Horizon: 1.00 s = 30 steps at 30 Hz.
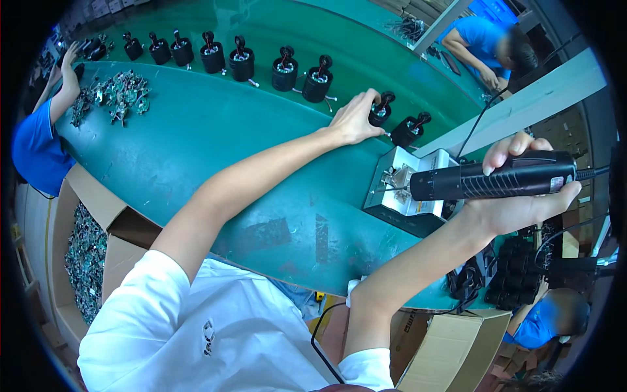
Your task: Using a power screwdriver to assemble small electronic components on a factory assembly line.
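My left hand (354,121) reaches out to the far side of the bench, its fingers curled round a small black cylindrical unit (379,116) with a black loop on top. Another black unit (406,133) stands just to its right. In my right hand (516,209) is a black electric screwdriver (493,178), held level, with its cord leaving to the right. Its thin bit points left, over a metal screw feeder box (400,208). My thumb is stretched along the screwdriver's underside, and the fingers wrap over its top.
Several similar black cylinders (241,63) with wires line the green belt (287,26). Loose circuit boards (124,95) lie on the green bench (261,163) at the far left, near a co-worker's arm (65,91). Cardboard boxes (124,261) sit beside me. A white post (535,101) slants at the right.
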Each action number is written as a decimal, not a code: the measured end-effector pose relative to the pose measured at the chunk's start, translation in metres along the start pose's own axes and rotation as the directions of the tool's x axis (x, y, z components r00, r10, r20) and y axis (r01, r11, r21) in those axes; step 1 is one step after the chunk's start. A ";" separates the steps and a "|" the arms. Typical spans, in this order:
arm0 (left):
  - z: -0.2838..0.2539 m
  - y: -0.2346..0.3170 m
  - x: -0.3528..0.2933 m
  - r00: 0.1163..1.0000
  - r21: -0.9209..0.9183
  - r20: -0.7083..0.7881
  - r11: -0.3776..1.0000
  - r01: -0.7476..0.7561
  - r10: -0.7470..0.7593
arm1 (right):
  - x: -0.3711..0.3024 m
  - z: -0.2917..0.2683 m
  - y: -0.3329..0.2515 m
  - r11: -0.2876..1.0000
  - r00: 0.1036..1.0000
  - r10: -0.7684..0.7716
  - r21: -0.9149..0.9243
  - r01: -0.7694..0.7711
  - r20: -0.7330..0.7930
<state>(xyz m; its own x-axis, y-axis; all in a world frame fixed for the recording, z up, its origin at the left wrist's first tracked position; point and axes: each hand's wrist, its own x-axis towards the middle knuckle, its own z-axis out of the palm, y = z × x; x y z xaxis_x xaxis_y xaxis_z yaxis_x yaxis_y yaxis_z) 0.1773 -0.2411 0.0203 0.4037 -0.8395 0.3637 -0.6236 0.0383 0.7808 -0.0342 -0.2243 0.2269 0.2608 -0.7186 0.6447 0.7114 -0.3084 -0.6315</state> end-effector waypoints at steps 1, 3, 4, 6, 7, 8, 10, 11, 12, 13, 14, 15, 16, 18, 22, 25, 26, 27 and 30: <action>-0.001 -0.001 0.000 0.999 0.000 0.011 1.000 0.031 -0.031 | 0.000 0.001 -0.001 1.000 1.000 0.007 0.006 -0.007 -0.017; 0.002 -0.002 -0.002 1.000 -0.019 -0.019 1.000 0.016 -0.017 | -0.002 0.004 -0.001 1.000 0.999 -0.018 -0.011 0.018 -0.042; 0.003 -0.005 -0.007 0.996 -0.036 -0.086 0.999 -0.024 0.020 | -0.004 0.006 0.000 0.999 0.997 -0.024 -0.042 0.021 -0.078; -0.001 0.004 -0.021 0.993 -0.070 -0.116 0.997 -0.024 0.015 | -0.006 0.002 -0.001 0.996 0.992 -0.051 -0.076 0.042 -0.116; -0.004 0.009 -0.030 0.992 -0.100 -0.123 0.995 -0.031 0.019 | -0.007 -0.002 -0.002 0.994 0.992 -0.078 -0.078 0.071 -0.099; -0.007 0.012 -0.041 0.985 -0.080 -0.155 0.993 -0.091 0.078 | -0.007 -0.003 -0.004 0.992 0.991 -0.105 -0.077 0.099 -0.088; -0.011 0.014 -0.063 0.985 -0.039 -0.110 0.990 -0.136 0.131 | -0.005 -0.005 -0.002 0.990 0.989 -0.119 -0.085 0.112 -0.083; -0.014 0.018 -0.075 0.989 -0.073 -0.086 0.990 -0.124 0.117 | -0.004 -0.002 0.001 0.987 0.987 -0.143 -0.090 0.135 -0.080; -0.017 0.023 -0.082 0.992 -0.060 -0.021 0.991 -0.123 0.122 | -0.005 -0.001 0.003 0.983 0.984 -0.160 -0.105 0.151 -0.084; -0.020 0.025 -0.087 0.991 -0.052 0.044 0.991 -0.120 0.123 | -0.004 0.000 0.007 0.983 0.985 -0.154 -0.111 0.146 -0.073; -0.021 0.026 -0.094 0.991 -0.070 0.039 0.990 -0.126 0.129 | -0.003 0.003 0.010 0.981 0.987 -0.148 -0.134 0.138 -0.068; -0.018 0.022 -0.093 0.989 -0.090 0.036 0.986 -0.137 0.141 | 0.000 0.005 0.016 0.978 0.987 -0.146 -0.161 0.134 -0.064; -0.016 0.018 -0.093 0.972 -0.070 0.002 0.970 -0.235 0.235 | 0.001 0.006 0.020 0.969 0.985 -0.121 -0.231 0.089 -0.125; -0.014 0.015 -0.092 0.973 -0.086 0.012 0.969 -0.231 0.233 | 0.007 -0.002 0.040 0.964 0.994 -0.105 -0.250 0.092 -0.036; -0.010 0.012 -0.090 0.971 -0.090 0.031 0.968 -0.232 0.236 | 0.006 0.012 0.048 0.924 0.999 -0.035 -0.382 0.032 -0.001; -0.011 0.009 -0.092 0.972 -0.085 0.030 0.969 -0.230 0.233 | 0.006 0.013 0.061 0.835 0.998 -0.042 -0.551 0.012 -0.042; -0.010 0.008 -0.093 0.970 -0.077 0.022 0.968 -0.240 0.242 | 0.008 0.011 0.064 0.834 0.999 -0.042 -0.551 0.028 -0.012; -0.010 0.008 -0.094 0.973 -0.082 0.025 0.970 -0.229 0.232 | 0.007 0.009 0.067 0.834 0.999 -0.043 -0.550 0.046 0.018; -0.008 0.008 -0.096 0.973 -0.078 0.037 0.971 -0.226 0.229 | 0.005 0.008 0.072 0.814 1.000 -0.004 -0.581 0.015 0.020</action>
<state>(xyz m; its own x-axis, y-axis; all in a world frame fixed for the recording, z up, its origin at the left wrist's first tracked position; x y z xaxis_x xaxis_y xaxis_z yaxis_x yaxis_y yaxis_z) 0.1392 -0.1559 -0.0042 0.2252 -0.8278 0.5139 -0.6443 0.2692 0.7159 0.0235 -0.2449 0.1878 0.2707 -0.7047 0.6558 0.2034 -0.6240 -0.7545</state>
